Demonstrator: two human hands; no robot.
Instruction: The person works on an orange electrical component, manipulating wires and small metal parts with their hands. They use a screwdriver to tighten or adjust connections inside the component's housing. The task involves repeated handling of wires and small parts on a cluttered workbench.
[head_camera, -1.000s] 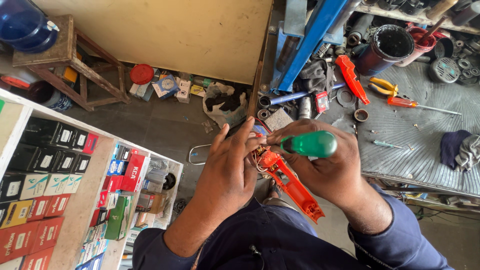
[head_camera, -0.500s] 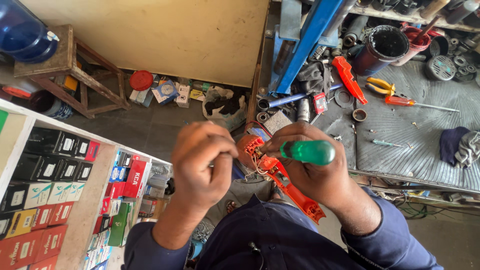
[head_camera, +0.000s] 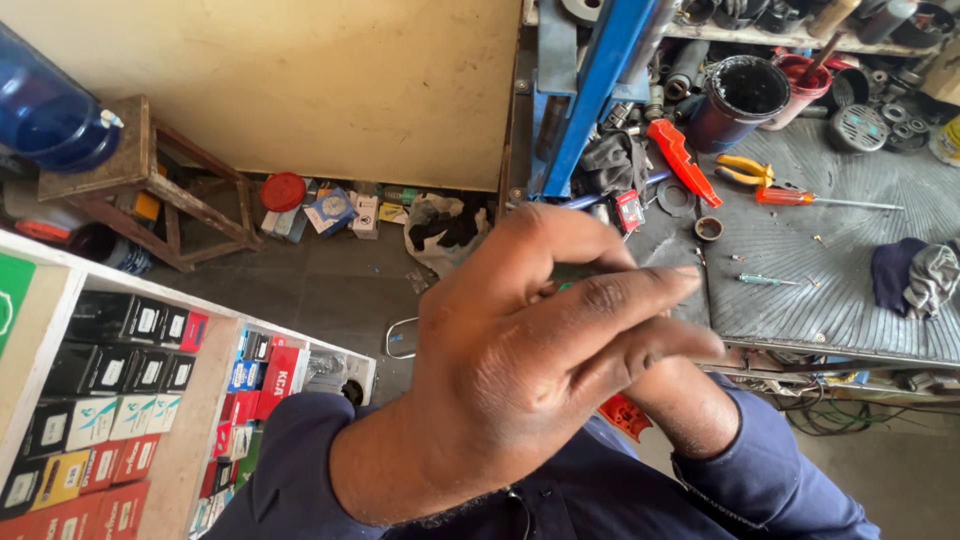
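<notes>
Left hand (head_camera: 520, 350) raised close to camera, fingers loosely curled, hides work. Sliver of green handle (head_camera: 565, 285) peeps behind it. Right hand mostly hidden under left hand; its grip cannot tell. Red part (head_camera: 625, 415) below left hand. Better: lower left hand, keep part in sight, turn slowly.

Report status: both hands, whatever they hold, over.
Left hand raised near camera, fingers spread, blocking view. Right hand hidden behind it. Green tool handle barely peeks out. Orange plastic part below.
</notes>
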